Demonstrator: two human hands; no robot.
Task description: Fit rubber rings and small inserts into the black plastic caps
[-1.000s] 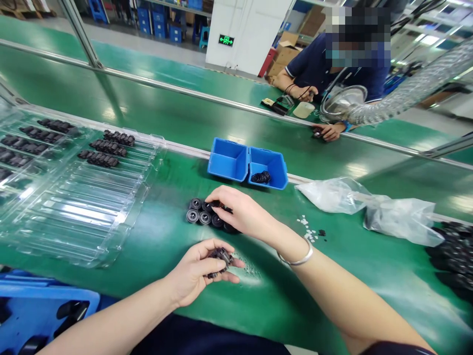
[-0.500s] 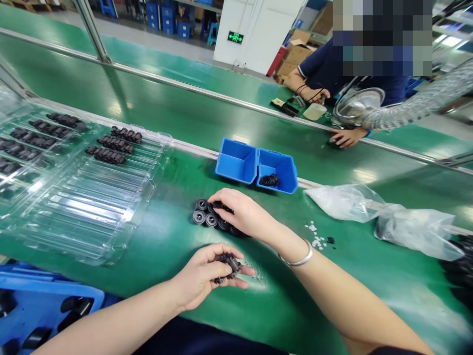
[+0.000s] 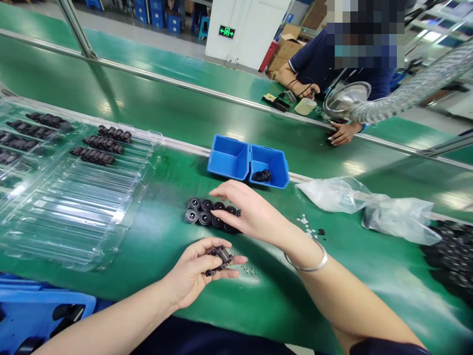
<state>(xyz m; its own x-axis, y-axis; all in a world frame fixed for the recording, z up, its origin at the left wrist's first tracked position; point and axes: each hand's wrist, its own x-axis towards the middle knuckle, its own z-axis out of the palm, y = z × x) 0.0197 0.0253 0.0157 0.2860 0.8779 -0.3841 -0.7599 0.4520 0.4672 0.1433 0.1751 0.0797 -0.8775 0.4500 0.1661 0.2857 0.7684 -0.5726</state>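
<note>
My left hand is closed round a black ridged part, its outer fingers stretched out under it. Above and to the right, my right hand hovers over two rows of round black wheels, thumb and fingers apart, with nothing seen between them. The hand hides the right end of the rows. Behind the wheels are two joined blue bins: the left bin shows a bare inside, and the right bin holds some black rings.
Clear plastic trays with black ridged parts lie at the left. White bits, plastic bags and a heap of black parts lie at the right. A blue crate is at bottom left. A person works across the rail.
My right hand has lifted off the wheels and its fingers have spread, showing more of the rows. The whole view has shifted slightly; my left hand keeps its hold on the black part.
</note>
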